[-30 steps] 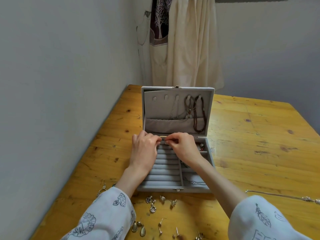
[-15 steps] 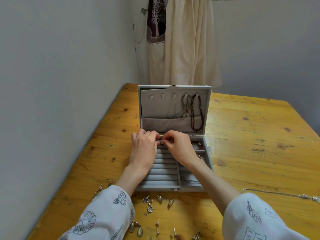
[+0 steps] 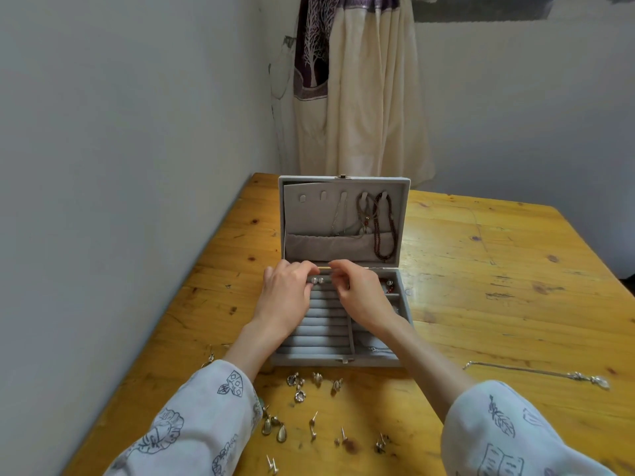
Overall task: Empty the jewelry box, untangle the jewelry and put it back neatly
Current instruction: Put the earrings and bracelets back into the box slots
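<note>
hands at far ring rolls of open jewelry box [image 3: 343, 360]
2 stud earrings [image 3: 317, 279] sit in far roll between left hand [image 3: 285, 297] and right hand [image 3: 360, 297] fingertips; both curled, grip cannot tell.

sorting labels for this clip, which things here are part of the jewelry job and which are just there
Job:
box
studs in the ring rolls
left hand
right hand
necklaces in the lid
earrings on the table
chain

Just there:
table
curtain
wall
</note>
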`<act>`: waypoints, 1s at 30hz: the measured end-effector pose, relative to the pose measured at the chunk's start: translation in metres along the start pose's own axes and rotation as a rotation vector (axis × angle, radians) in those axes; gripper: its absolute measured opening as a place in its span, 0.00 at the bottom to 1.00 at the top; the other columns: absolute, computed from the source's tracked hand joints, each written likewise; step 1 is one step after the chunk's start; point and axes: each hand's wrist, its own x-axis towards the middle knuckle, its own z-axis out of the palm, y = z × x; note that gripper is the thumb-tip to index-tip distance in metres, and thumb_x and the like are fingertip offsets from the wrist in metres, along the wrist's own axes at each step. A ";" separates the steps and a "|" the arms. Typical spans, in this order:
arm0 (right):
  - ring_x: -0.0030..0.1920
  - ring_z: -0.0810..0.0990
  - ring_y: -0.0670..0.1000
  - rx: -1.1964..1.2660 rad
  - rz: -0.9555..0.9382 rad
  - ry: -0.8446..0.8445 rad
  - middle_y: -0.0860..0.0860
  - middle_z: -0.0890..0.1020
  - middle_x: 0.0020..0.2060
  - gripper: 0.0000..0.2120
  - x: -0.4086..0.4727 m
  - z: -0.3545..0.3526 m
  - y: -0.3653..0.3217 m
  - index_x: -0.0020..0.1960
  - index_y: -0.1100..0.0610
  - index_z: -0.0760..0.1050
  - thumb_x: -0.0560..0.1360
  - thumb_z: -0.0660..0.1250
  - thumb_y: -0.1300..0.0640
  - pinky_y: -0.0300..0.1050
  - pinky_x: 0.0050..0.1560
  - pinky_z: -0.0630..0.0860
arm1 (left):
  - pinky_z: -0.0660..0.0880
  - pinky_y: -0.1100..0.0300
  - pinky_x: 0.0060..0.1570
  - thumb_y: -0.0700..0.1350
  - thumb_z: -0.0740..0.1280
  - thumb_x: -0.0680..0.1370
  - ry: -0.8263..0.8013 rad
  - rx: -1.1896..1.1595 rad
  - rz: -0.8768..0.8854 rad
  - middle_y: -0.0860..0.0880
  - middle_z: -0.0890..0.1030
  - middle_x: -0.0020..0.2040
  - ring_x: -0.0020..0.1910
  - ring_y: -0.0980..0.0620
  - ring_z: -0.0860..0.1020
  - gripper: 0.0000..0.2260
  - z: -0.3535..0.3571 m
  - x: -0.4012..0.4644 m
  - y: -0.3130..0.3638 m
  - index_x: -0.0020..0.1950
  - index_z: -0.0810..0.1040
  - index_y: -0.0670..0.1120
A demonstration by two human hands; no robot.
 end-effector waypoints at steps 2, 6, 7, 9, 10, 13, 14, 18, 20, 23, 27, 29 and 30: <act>0.57 0.76 0.51 0.007 0.014 0.010 0.55 0.79 0.57 0.15 -0.012 -0.006 -0.005 0.63 0.59 0.72 0.78 0.58 0.63 0.41 0.58 0.71 | 0.64 0.59 0.60 0.41 0.62 0.78 -0.012 -0.038 0.021 0.51 0.78 0.58 0.59 0.53 0.70 0.12 -0.005 -0.009 -0.001 0.61 0.74 0.48; 0.52 0.76 0.47 0.016 -0.016 0.014 0.53 0.79 0.56 0.14 -0.044 -0.013 -0.016 0.62 0.58 0.73 0.78 0.59 0.62 0.36 0.53 0.72 | 0.69 0.64 0.57 0.40 0.62 0.77 -0.018 -0.119 0.039 0.51 0.77 0.55 0.56 0.56 0.71 0.12 -0.016 -0.036 -0.004 0.60 0.75 0.48; 0.50 0.75 0.45 0.008 -0.028 0.014 0.53 0.79 0.55 0.13 -0.054 -0.013 -0.019 0.62 0.58 0.73 0.78 0.60 0.62 0.33 0.51 0.72 | 0.69 0.66 0.55 0.40 0.62 0.78 -0.014 -0.133 0.033 0.50 0.77 0.54 0.54 0.57 0.72 0.11 -0.018 -0.045 -0.004 0.59 0.75 0.48; 0.48 0.73 0.42 -0.009 -0.054 0.015 0.52 0.79 0.54 0.13 -0.075 -0.012 -0.026 0.61 0.58 0.74 0.78 0.60 0.61 0.30 0.47 0.70 | 0.68 0.68 0.51 0.40 0.62 0.78 -0.014 -0.145 0.018 0.51 0.77 0.53 0.51 0.59 0.71 0.10 -0.021 -0.065 -0.007 0.58 0.75 0.48; 0.47 0.73 0.42 -0.019 -0.067 0.011 0.51 0.79 0.53 0.12 -0.083 -0.011 -0.030 0.60 0.57 0.75 0.78 0.61 0.61 0.30 0.47 0.70 | 0.68 0.68 0.51 0.41 0.62 0.78 -0.020 -0.144 0.012 0.51 0.77 0.53 0.51 0.60 0.71 0.10 -0.021 -0.075 -0.009 0.58 0.75 0.48; 0.46 0.75 0.44 -0.072 -0.090 -0.017 0.50 0.80 0.50 0.10 -0.104 -0.005 -0.039 0.56 0.56 0.78 0.78 0.61 0.58 0.35 0.49 0.73 | 0.68 0.68 0.53 0.43 0.62 0.78 -0.044 -0.137 -0.024 0.52 0.77 0.54 0.53 0.59 0.71 0.09 -0.019 -0.100 -0.015 0.57 0.76 0.49; 0.47 0.76 0.46 -0.107 -0.087 -0.036 0.50 0.81 0.50 0.10 -0.109 -0.002 -0.041 0.54 0.56 0.78 0.78 0.61 0.57 0.39 0.51 0.74 | 0.68 0.67 0.55 0.43 0.62 0.78 -0.046 -0.128 -0.041 0.52 0.77 0.55 0.54 0.58 0.71 0.09 -0.017 -0.106 -0.016 0.58 0.76 0.49; 0.51 0.79 0.53 -0.316 -0.058 -0.132 0.51 0.83 0.49 0.12 -0.117 0.013 -0.043 0.55 0.53 0.78 0.78 0.58 0.53 0.46 0.48 0.74 | 0.64 0.63 0.60 0.46 0.61 0.79 -0.043 -0.019 -0.077 0.54 0.76 0.56 0.58 0.57 0.70 0.10 -0.009 -0.119 -0.018 0.59 0.76 0.51; 0.53 0.78 0.56 -0.403 -0.052 -0.163 0.52 0.83 0.50 0.13 -0.118 0.021 -0.041 0.57 0.52 0.77 0.78 0.57 0.52 0.48 0.49 0.74 | 0.63 0.63 0.61 0.48 0.60 0.79 -0.030 0.014 -0.075 0.55 0.75 0.57 0.58 0.56 0.69 0.11 -0.006 -0.120 -0.015 0.60 0.75 0.52; 0.53 0.79 0.56 -0.441 -0.043 -0.171 0.52 0.83 0.50 0.14 -0.117 0.030 -0.038 0.57 0.51 0.77 0.77 0.56 0.52 0.49 0.49 0.75 | 0.61 0.62 0.60 0.49 0.59 0.79 -0.016 0.075 -0.036 0.55 0.75 0.58 0.58 0.56 0.68 0.12 0.000 -0.119 -0.011 0.61 0.75 0.53; 0.52 0.79 0.56 -0.446 -0.059 -0.181 0.52 0.83 0.49 0.14 -0.110 0.038 -0.035 0.55 0.50 0.78 0.77 0.56 0.52 0.48 0.49 0.75 | 0.62 0.61 0.58 0.51 0.59 0.79 -0.019 0.139 -0.020 0.54 0.76 0.58 0.58 0.54 0.68 0.13 0.007 -0.120 -0.012 0.62 0.75 0.52; 0.53 0.79 0.56 -0.442 -0.063 -0.179 0.52 0.83 0.49 0.14 -0.109 0.040 -0.035 0.56 0.50 0.78 0.77 0.56 0.53 0.47 0.49 0.75 | 0.63 0.60 0.58 0.51 0.59 0.79 -0.014 0.158 -0.010 0.53 0.77 0.57 0.58 0.53 0.69 0.13 0.008 -0.121 -0.013 0.61 0.76 0.51; 0.53 0.79 0.56 -0.436 -0.065 -0.177 0.52 0.83 0.50 0.14 -0.110 0.040 -0.034 0.57 0.50 0.78 0.77 0.56 0.53 0.47 0.50 0.75 | 0.63 0.60 0.58 0.51 0.59 0.79 -0.010 0.165 -0.010 0.53 0.77 0.57 0.58 0.53 0.69 0.13 0.008 -0.121 -0.014 0.61 0.76 0.51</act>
